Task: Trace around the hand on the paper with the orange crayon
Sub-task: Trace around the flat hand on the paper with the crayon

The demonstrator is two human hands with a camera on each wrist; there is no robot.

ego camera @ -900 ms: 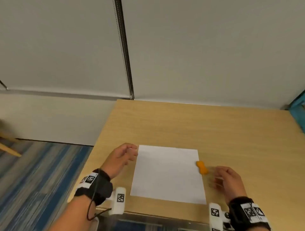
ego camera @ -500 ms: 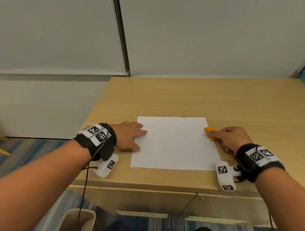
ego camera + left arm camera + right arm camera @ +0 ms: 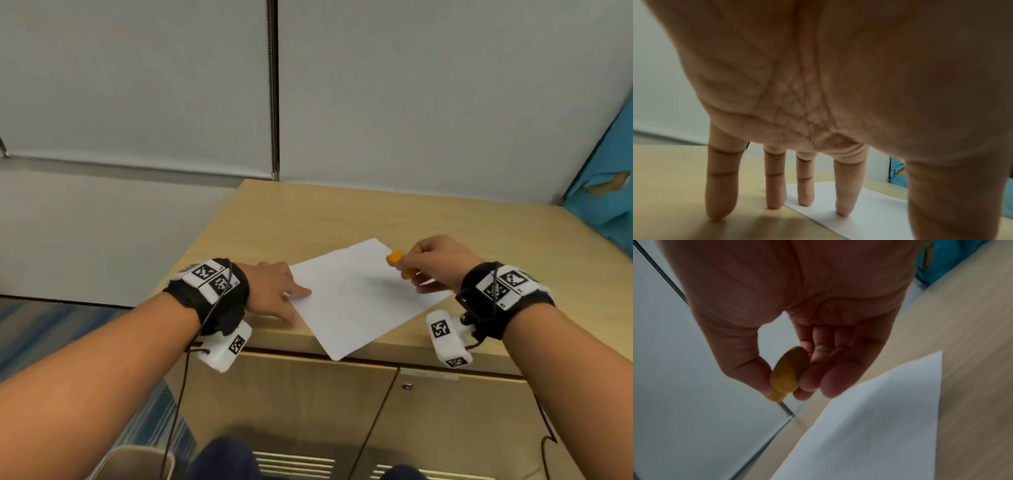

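A white sheet of paper [image 3: 359, 294] lies skewed on the wooden table [image 3: 342, 219], one corner hanging past the front edge. My left hand [image 3: 274, 294] lies flat with straight fingers [image 3: 803, 183] at the paper's left edge; two fingertips press the paper [image 3: 869, 211], the others rest on the wood. My right hand [image 3: 435, 263] is lifted over the paper's right side and pinches a chunky orange crayon [image 3: 394, 257] between thumb and fingers. The right wrist view shows the crayon [image 3: 788, 373] held clear above the paper [image 3: 869, 426].
The table backs onto a grey wall panel [image 3: 411, 85]. A torn blue sheet [image 3: 603, 192] hangs at the far right. Cabinet doors [image 3: 342, 411] sit under the table's front edge, with a beige bin [image 3: 133, 462] on the floor at lower left.
My right hand picked the crayon up off the table and lifted it. The paper turned from square to skewed under my left fingers, its near corner now past the table edge.
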